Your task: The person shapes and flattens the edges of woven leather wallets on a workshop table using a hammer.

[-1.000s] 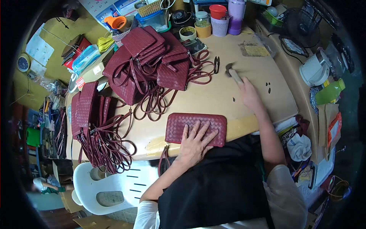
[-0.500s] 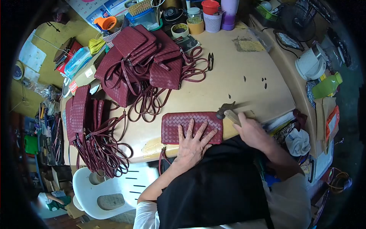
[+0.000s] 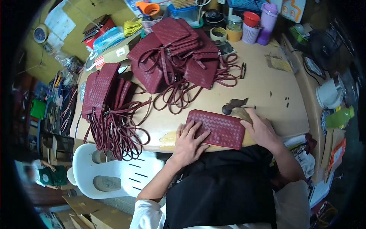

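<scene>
A dark red woven wallet-like pouch [image 3: 223, 128] lies slanted at the table's near edge, its right end lower in view. My left hand [image 3: 189, 142] rests on its left end, fingers spread over the weave. In my right hand [image 3: 261, 129] is a hammer [image 3: 235, 105], gripped by its short wooden handle. The hammer's dark head sits just beyond the pouch's far edge, toward the right. My right fingers are close beside the pouch's right end.
Woven red pouches [image 3: 171, 53] with looped straps are heaped at the back, and another strapped bunch [image 3: 101, 91] sits left. Small snips [image 3: 243, 71] lie right of the heap. A white plastic chair [image 3: 114, 171] stands at lower left; a person [image 3: 47, 173] is beyond it.
The pouch has turned, its right end swinging toward me. My left hand has shifted to its left end. The hammer has moved from the pouch's right corner to beyond its far edge. The view has shifted.
</scene>
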`<state>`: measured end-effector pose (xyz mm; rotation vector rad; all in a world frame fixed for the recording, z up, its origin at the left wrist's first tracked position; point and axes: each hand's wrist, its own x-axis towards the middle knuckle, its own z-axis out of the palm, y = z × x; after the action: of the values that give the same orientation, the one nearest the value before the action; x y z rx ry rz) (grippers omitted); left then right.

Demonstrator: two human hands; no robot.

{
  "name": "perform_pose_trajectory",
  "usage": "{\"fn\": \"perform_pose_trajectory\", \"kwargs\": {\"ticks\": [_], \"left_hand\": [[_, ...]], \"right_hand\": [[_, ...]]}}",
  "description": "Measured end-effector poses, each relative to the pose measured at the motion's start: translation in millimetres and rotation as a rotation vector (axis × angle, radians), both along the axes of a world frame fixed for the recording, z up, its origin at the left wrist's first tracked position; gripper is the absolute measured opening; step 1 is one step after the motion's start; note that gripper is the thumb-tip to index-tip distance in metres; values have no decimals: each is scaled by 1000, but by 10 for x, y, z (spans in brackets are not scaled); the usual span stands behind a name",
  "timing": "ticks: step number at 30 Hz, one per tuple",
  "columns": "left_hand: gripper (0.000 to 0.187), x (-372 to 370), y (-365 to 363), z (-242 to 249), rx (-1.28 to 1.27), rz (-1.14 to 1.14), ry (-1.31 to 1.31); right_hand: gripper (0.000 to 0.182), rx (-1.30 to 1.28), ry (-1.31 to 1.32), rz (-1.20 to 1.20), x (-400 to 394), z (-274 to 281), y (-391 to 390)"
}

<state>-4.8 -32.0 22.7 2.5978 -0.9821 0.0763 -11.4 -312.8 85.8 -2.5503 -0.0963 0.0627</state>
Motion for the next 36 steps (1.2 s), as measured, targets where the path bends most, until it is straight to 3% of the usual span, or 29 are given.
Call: {"fn": "perform_pose_trajectory", "kwargs": {"ticks": [2, 3, 8, 11, 14, 16, 18, 21, 24, 27, 31, 34, 35, 36], "left_hand": [[46, -102, 26, -134, -93, -23, 27], [45, -164, 5, -192, -134, -44, 48], [40, -207, -46, -392, -220, -25, -31], [38, -214, -69, -406, -230, 4, -59], [38, -213, -83, -381, -262, 13, -60], [38, -223, -89, -365, -262, 23, -53], [38, -237, -102, -369, -266, 34, -48], [38, -236, -116, -361, -283, 48, -54], [38, -215, -134, -352, -296, 52, -56], [39, -253, -140, -344, -300, 63, -51], [39, -226, -157, -343, -293, 66, -62], [40, -221, -152, -354, -291, 66, -62], [40, -236, -150, -351, -286, 68, -66], [40, -243, -153, -356, -287, 69, -69]], "right_hand": [[39, 32, 68, 187, 156, 94, 158], [36, 26, -25, 270, 250, 14, 228], [32, 164, -52, 251, 539, 118, 715], [32, -77, 59, 403, 628, -304, 725], [35, -257, 232, 416, 779, 211, 659], [36, -218, 242, 389, 760, 311, 701], [34, 149, 66, 170, 691, 71, 737], [33, 7, 151, 323, 695, -224, 593], [36, 97, 67, 231, 644, -68, 547], [38, 80, 44, 136, 538, -283, 589], [39, 70, 209, 269, 622, -245, 506], [39, 475, 38, 8, 559, -394, 645], [39, 476, 45, 9, 532, -445, 638], [39, 321, 73, 138, 529, -452, 613]]}}
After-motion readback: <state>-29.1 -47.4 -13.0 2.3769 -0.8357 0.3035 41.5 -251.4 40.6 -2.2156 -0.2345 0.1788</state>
